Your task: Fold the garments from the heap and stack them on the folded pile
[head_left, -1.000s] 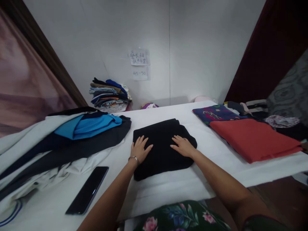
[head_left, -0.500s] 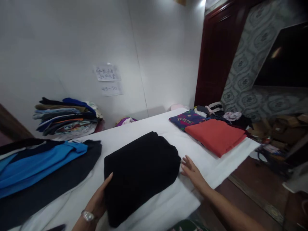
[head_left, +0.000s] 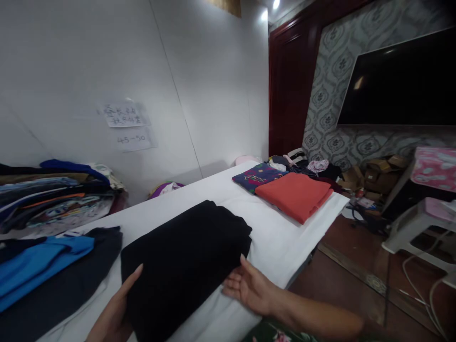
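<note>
A folded black garment (head_left: 185,261) lies on the white-covered table (head_left: 224,308) in front of me. My left hand (head_left: 119,304) holds its near left edge, thumb on top and the other fingers hidden beneath. By the garment's right front edge is my right hand (head_left: 247,287), palm turned up and inward. Its fingers are loosely extended and the thumb is raised; nothing shows in it. Whether the fingertips touch the cloth I cannot tell.
On the far right of the table lie a folded red garment (head_left: 294,194) and a patterned navy one (head_left: 256,176). Blue clothing (head_left: 67,251) and dark clothing (head_left: 103,251) spread at left, a clothes stack (head_left: 64,194) behind. A stool (head_left: 416,223) stands right.
My view has turned to the right. The right hand has shifted from the garment's right end to its front edge and turned palm up. The left hand stays at the left edge.
</note>
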Motion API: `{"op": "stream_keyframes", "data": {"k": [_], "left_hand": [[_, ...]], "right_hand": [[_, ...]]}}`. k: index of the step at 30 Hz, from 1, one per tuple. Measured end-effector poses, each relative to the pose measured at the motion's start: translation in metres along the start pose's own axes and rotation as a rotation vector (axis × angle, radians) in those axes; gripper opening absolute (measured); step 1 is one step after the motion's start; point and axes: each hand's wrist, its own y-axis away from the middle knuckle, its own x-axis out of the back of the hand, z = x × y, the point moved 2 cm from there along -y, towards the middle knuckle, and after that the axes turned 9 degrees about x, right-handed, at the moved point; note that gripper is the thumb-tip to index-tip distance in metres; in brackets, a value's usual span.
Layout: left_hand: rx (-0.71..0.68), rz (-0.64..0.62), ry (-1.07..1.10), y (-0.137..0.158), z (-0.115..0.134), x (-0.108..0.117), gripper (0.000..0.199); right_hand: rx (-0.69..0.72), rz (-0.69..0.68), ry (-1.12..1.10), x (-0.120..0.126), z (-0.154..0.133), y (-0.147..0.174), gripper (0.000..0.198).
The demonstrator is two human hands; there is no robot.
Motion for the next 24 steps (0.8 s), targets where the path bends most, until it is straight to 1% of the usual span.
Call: {"op": "stream_keyframes", "data": {"k": [2,3,5,6,8,11,13,15,17,19,21,24], "left_hand": [[-0.007,0.022,-0.022,0.001,-0.003,-0.001,0.022],[-0.016,0.029,-0.029,0.001,-0.005,-0.001,0.021],[-0.032,0.039,-0.036,-0.001,-0.01,0.003,0.02],[-0.031,0.041,-0.042,-0.002,-0.012,0.005,0.019],[-0.006,0.043,-0.059,-0.006,-0.016,0.011,0.017],[0.021,0.021,-0.09,-0.007,-0.021,0.017,0.018],[-0.013,0.005,-0.116,-0.003,-0.023,0.017,0.019],[-0.052,0.005,-0.145,0.002,-0.026,0.015,0.023],[-0.1,0.015,-0.16,0.006,-0.03,0.012,0.03],[-0.148,0.012,-0.168,0.006,-0.034,0.012,0.039],[-0.194,0.013,-0.168,0.004,-0.037,0.014,0.045],[-0.236,0.015,-0.166,0.005,-0.039,0.015,0.048]], "right_hand": [[-0.026,0.147,-0.298,0.004,0.003,-0.007,0.052],[-0.036,0.203,-0.413,0.007,0.004,-0.009,0.049],[-0.039,0.239,-0.486,0.014,0.005,-0.009,0.047],[-0.047,0.232,-0.478,0.017,0.005,-0.008,0.047],[-0.047,0.203,-0.386,0.021,-0.001,-0.005,0.044],[-0.011,0.181,-0.227,0.022,-0.019,-0.004,0.043],[-0.012,0.185,-0.219,0.02,-0.03,-0.007,0.049],[-0.054,0.21,-0.255,0.02,-0.035,-0.012,0.055],[-0.112,0.25,-0.279,0.021,-0.033,-0.018,0.059],[-0.144,0.306,-0.282,0.023,-0.025,-0.024,0.056],[-0.121,0.373,-0.277,0.025,-0.018,-0.028,0.051],[0.011,0.419,-0.266,0.025,-0.018,-0.031,0.046]]}}
